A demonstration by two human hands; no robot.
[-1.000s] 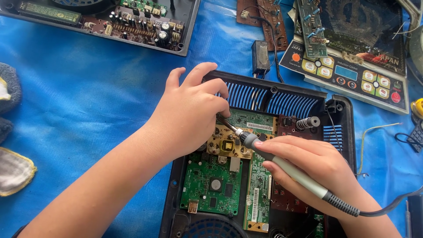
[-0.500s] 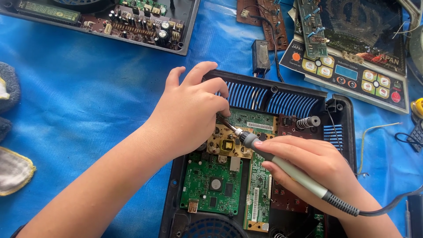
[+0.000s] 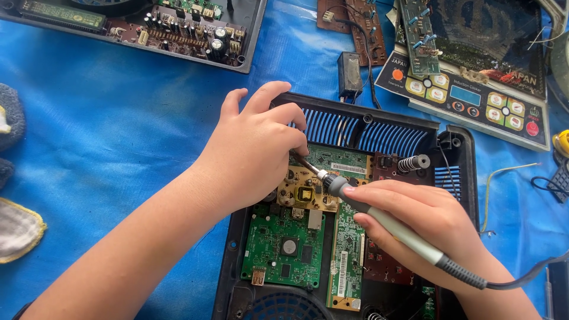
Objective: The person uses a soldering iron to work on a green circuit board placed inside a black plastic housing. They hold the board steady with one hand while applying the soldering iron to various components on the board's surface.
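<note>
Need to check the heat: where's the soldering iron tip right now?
Head view, centre: the soldering iron lies in the right hand, its tip on the tan circuit board, just under the left hand.

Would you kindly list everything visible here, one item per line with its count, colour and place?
soldering iron: one, grey, in the right hand, tip on the boards
black casing: one, centre, open
circuit boards: several, green and tan, inside the casing
control panel: one, dark with coloured buttons, upper right
second opened unit: one, black, top left
blue sheet: one, underneath everything
left hand: one, at the iron's tip
right hand: one, gripping the iron
</note>
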